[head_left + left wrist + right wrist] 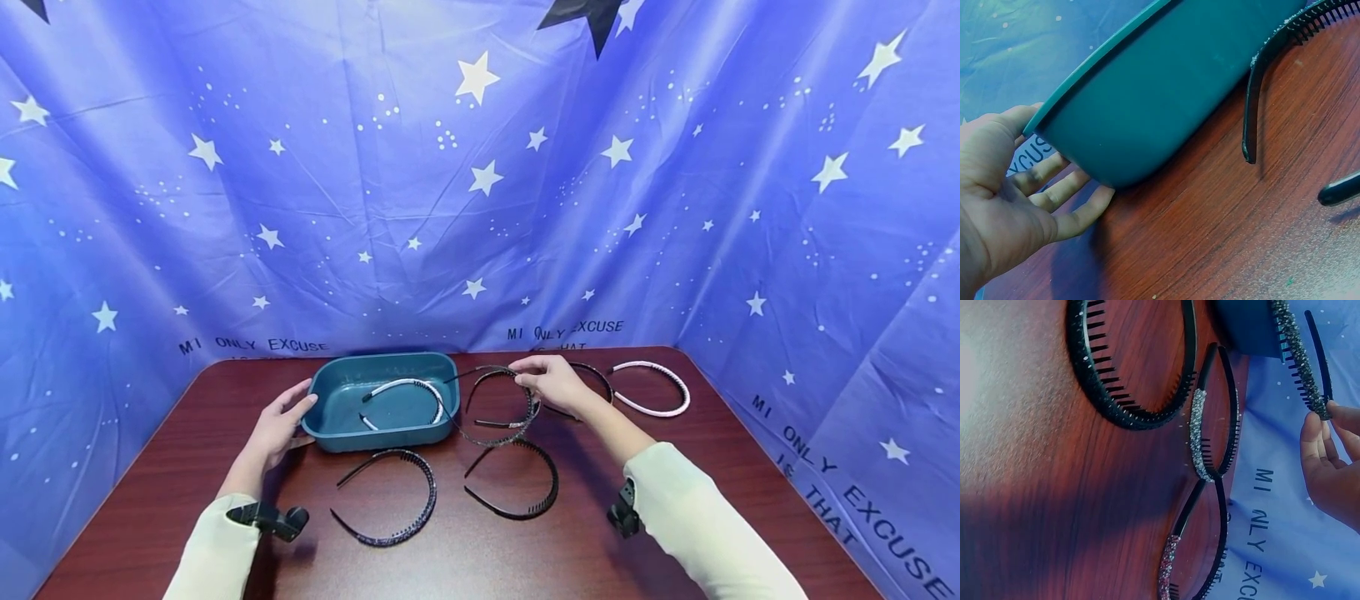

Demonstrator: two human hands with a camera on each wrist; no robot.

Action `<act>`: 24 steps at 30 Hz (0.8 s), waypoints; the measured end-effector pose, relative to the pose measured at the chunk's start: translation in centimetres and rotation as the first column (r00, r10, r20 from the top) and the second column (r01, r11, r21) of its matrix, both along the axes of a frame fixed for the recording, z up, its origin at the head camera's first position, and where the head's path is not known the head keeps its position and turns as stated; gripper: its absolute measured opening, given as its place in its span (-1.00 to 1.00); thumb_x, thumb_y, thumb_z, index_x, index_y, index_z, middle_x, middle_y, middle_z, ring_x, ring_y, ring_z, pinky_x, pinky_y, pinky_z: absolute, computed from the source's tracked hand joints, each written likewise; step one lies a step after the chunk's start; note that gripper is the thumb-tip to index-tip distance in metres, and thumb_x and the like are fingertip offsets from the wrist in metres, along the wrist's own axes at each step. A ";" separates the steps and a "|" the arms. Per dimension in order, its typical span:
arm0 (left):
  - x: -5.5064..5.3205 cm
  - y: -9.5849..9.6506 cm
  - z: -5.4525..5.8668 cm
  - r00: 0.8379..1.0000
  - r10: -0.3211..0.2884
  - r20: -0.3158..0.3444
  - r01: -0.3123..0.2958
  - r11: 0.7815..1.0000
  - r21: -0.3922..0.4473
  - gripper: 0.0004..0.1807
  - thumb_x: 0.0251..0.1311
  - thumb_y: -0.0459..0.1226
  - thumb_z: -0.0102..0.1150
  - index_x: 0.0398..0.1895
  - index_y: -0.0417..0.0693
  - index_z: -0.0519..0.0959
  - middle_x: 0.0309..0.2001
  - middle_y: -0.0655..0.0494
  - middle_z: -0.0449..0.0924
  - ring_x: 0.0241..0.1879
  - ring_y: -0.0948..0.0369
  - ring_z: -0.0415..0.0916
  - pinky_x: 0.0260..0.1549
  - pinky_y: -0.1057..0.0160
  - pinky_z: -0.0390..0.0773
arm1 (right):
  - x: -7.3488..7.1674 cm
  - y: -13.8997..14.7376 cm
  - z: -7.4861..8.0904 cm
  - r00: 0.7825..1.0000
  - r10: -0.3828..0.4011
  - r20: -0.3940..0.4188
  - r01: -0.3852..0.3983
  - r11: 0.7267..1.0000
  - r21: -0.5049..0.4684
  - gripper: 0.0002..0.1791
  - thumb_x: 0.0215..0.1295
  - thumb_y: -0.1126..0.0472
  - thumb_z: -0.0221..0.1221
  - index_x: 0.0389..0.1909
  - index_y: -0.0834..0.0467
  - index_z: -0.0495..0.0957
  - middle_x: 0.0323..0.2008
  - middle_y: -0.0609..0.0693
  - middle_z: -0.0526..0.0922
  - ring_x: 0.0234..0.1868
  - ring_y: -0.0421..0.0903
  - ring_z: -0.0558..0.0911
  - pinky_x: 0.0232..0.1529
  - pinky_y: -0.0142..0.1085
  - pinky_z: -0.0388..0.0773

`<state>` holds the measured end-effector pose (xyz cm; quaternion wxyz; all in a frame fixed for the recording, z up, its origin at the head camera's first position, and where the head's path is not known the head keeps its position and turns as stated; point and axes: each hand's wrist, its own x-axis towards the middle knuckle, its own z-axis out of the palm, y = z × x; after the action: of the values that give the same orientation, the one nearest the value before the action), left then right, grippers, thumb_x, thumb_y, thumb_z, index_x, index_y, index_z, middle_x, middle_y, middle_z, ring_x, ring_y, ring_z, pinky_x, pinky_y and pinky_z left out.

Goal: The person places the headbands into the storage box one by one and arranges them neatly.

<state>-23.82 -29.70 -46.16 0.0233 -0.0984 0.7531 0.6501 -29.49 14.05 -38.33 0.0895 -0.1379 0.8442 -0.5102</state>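
starry backdrop (420,167), right grip (553,385) narrow, pinching glittery headband (1300,362), left grip (272,429) apparently holding teal bin (382,440)

Held headband (1299,357) gets chopped at the right wrist shot's top edge, teal bin (1147,100) runs out the left wrist one's top, and both sleeves (213,554) vanish off the head view's bottom.

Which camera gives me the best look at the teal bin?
The head view: it shows most of the teal bin, rim and inside, with a white headband in it. The left wrist view gives only an outer wall and some rim, beside the left hand; the right wrist view catches just a small piece.
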 end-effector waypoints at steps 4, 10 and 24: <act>0.0 0.0 0.2 1.000 0.000 -0.003 0.000 1.000 0.000 -0.26 0.33 0.06 -0.08 0.48 0.04 -0.05 0.44 -0.18 -0.11 0.29 -0.16 0.10 -0.09 -0.05 0.58 | -0.1 -0.3 0.3 1.000 -0.011 0.004 0.011 1.000 -0.013 -0.68 0.26 0.32 0.15 0.04 0.23 0.55 -0.38 0.17 0.56 -0.53 -0.16 0.48 -0.31 0.00 0.59; 0.0 0.1 0.2 1.000 -0.005 -0.006 0.005 1.000 -0.003 -0.25 0.33 0.06 -0.07 0.48 0.03 -0.05 0.44 -0.19 -0.11 0.28 -0.17 0.10 -0.10 -0.05 0.58 | -0.4 -0.7 0.4 1.000 -0.024 0.008 0.025 1.000 -0.014 -0.67 0.27 0.30 0.16 0.06 0.22 0.55 -0.37 0.15 0.56 -0.51 -0.15 0.47 -0.34 -0.07 0.59; 0.1 0.1 0.0 1.000 -0.004 0.003 0.004 1.000 0.001 -0.28 0.35 0.02 -0.08 0.48 0.04 -0.05 0.43 -0.19 -0.07 0.23 -0.10 0.19 -0.12 -0.02 0.60 | -0.7 -1.2 0.9 1.000 -0.031 -0.002 0.031 0.999 -0.021 -0.67 0.27 0.29 0.15 0.06 0.20 0.56 -0.39 0.13 0.56 -0.53 -0.18 0.48 -0.30 -0.05 0.59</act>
<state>-23.72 -29.55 -46.15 0.0257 -0.0977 0.7531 0.6501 -30.14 12.84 -37.42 0.0792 -0.1262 0.8410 -0.5201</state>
